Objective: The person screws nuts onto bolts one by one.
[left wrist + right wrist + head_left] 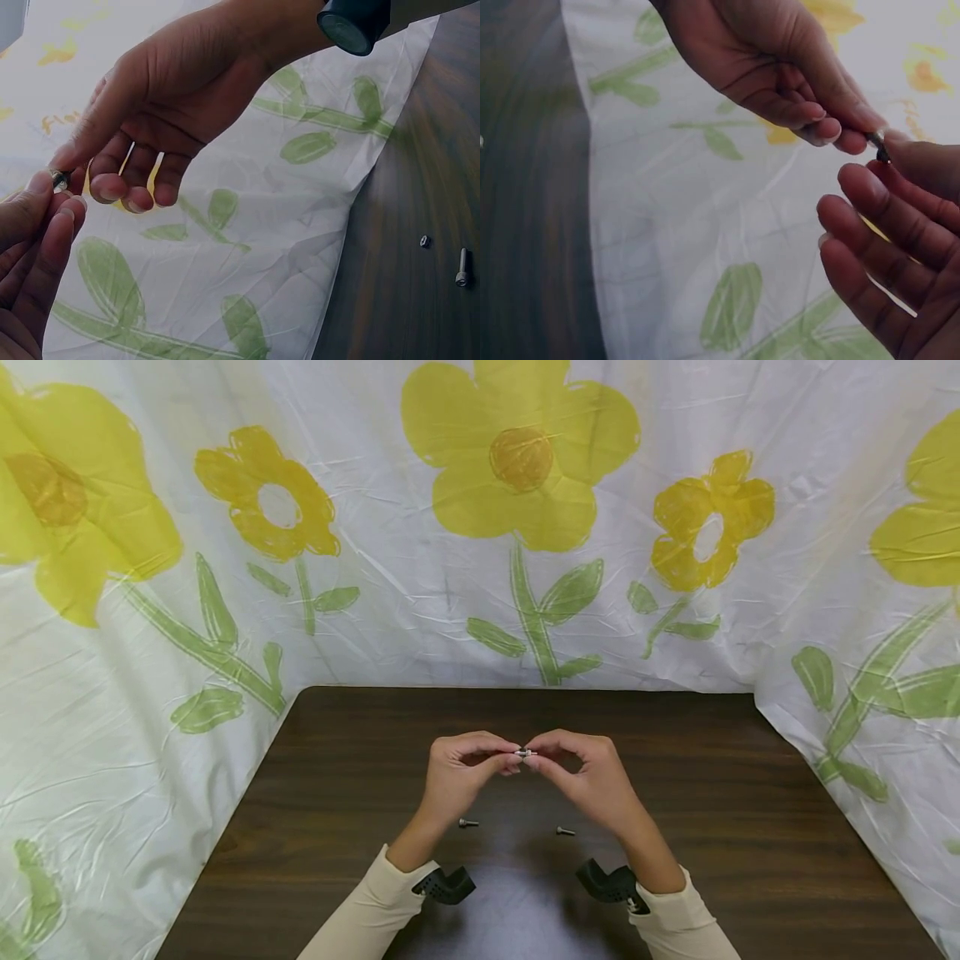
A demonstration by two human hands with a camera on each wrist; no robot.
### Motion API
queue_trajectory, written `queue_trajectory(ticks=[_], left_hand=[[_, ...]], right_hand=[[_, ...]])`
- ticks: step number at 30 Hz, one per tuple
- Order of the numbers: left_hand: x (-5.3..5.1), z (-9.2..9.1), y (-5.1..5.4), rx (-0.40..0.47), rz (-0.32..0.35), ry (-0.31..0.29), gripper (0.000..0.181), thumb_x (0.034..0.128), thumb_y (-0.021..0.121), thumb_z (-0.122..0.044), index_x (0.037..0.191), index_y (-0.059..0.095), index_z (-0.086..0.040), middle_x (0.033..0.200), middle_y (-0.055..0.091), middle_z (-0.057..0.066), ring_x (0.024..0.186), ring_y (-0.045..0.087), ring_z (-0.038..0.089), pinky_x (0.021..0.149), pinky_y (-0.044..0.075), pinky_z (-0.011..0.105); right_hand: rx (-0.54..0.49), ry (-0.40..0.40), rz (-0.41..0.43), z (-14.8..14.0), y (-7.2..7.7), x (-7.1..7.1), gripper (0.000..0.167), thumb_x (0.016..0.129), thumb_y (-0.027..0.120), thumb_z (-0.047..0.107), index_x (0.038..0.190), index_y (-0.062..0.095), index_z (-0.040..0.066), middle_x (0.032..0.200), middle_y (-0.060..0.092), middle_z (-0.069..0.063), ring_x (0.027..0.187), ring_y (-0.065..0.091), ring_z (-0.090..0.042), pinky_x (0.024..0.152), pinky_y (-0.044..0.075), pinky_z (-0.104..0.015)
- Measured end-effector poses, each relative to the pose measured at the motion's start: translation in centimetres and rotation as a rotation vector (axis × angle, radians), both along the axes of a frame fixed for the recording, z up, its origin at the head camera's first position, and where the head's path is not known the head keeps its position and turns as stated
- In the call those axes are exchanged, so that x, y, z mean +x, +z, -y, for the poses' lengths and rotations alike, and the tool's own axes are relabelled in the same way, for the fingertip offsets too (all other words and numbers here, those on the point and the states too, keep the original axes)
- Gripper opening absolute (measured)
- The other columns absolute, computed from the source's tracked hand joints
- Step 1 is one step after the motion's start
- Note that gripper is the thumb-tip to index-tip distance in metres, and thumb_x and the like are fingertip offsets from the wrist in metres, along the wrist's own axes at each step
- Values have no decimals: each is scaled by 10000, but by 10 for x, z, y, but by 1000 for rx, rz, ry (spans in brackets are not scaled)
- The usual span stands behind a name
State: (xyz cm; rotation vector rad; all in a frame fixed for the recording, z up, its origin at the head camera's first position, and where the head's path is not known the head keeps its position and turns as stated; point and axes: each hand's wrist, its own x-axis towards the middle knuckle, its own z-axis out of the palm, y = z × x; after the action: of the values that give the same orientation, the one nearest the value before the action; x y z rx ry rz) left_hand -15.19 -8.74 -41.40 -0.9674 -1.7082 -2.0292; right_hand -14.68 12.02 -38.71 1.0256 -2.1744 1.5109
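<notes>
In the head view, my left hand (459,768) and right hand (596,772) meet above the table. Thumbs and fingertips of both pinch one small metal bolt (527,752), which lies roughly level between them. Fingertips cover most of it, so whether a nut sits on it I cannot tell. The left wrist view shows the bolt's dark end (60,178) between the fingertips. The right wrist view has it (881,148) too, with the right hand's other fingers spread loosely below. Two loose bolts, a left one (468,822) and a right one (566,831), lie nearer the body.
The dark wood table (337,860) spreads beneath both arms. A small nut (425,241) lies beside a socket-head bolt (463,268) on it. A white flowered curtain (420,610) hangs along the back and both sides. Black wrist cameras sit at each cuff.
</notes>
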Motion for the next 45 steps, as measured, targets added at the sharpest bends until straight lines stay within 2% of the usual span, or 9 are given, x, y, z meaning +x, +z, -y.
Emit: queue_trajectory(ticks=[7, 14, 19, 22, 25, 28, 32, 42, 45], left_hand=[[0, -1, 0, -12, -8, 5, 108, 834, 740, 146, 932, 750, 101, 848, 726, 210, 698, 732, 244, 618, 616, 441], [1, -1, 1, -14, -7, -3, 99, 833, 755, 118, 928, 755, 87, 853, 728, 202, 708, 731, 238, 623, 617, 435], [1, -2, 1, -13, -4, 0, 88, 836, 754, 120, 916, 752, 85, 851, 728, 206, 705, 730, 228, 615, 616, 426], [1, -1, 1, -11, 3, 10, 84, 842, 749, 120, 917, 755, 83, 855, 732, 202, 701, 731, 232, 613, 615, 424], [1, 0, 1, -7, 5, 22, 80, 851, 740, 118, 922, 756, 84, 861, 734, 200, 700, 730, 239, 612, 615, 437], [0, 1, 1, -1, 8, 27, 78, 859, 733, 116, 928, 755, 88, 869, 733, 204, 708, 732, 235, 613, 615, 443], [0, 2, 2, 2, 13, 25, 78, 865, 731, 109, 937, 754, 92, 883, 735, 208, 721, 737, 229, 623, 616, 441], [0, 0, 1, 10, 0, -2, 71, 864, 731, 108, 934, 742, 114, 867, 722, 231, 720, 734, 214, 611, 615, 436], [-1, 0, 0, 7, -7, -3, 78, 859, 733, 113, 936, 745, 110, 864, 723, 226, 721, 734, 213, 611, 616, 426]], right_hand=[[35, 6, 57, 1, -3, 1, 139, 966, 691, 46, 951, 746, 173, 759, 682, 56, 667, 658, -194, 628, 553, -274], [48, -18, 68, 6, 5, 7, 226, 964, 642, -44, 843, 703, 136, 658, 628, -37, 589, 587, -150, 563, 523, -288], [60, -28, 65, 6, 4, 7, 297, 1006, 593, -9, 767, 662, 154, 611, 576, 30, 576, 560, -127, 537, 494, -274], [45, -20, 59, 3, -3, 1, 251, 1025, 583, 30, 855, 692, 179, 667, 616, 63, 605, 570, -115, 549, 478, -262], [19, -1, 55, 2, -4, 0, 148, 986, 654, 30, 1014, 723, 157, 787, 700, 49, 678, 649, -129, 609, 529, -262], [4, 10, 22, 1, -2, 1, 238, 915, 749, 23, 1129, 725, 125, 903, 749, 35, 779, 712, -129, 692, 578, -269], [-2, 12, -25, 1, 0, 0, 288, 867, 795, 12, 1130, 733, 114, 953, 762, 18, 818, 721, -114, 710, 586, -264], [-9, 21, -10, 1, -1, 0, 198, 894, 765, 14, 1059, 755, 124, 920, 765, -19, 812, 722, -123, 702, 578, -256], [7, 17, -1, 1, -2, 0, 158, 922, 738, 26, 1028, 757, 142, 886, 756, 15, 792, 716, -120, 708, 579, -261]])
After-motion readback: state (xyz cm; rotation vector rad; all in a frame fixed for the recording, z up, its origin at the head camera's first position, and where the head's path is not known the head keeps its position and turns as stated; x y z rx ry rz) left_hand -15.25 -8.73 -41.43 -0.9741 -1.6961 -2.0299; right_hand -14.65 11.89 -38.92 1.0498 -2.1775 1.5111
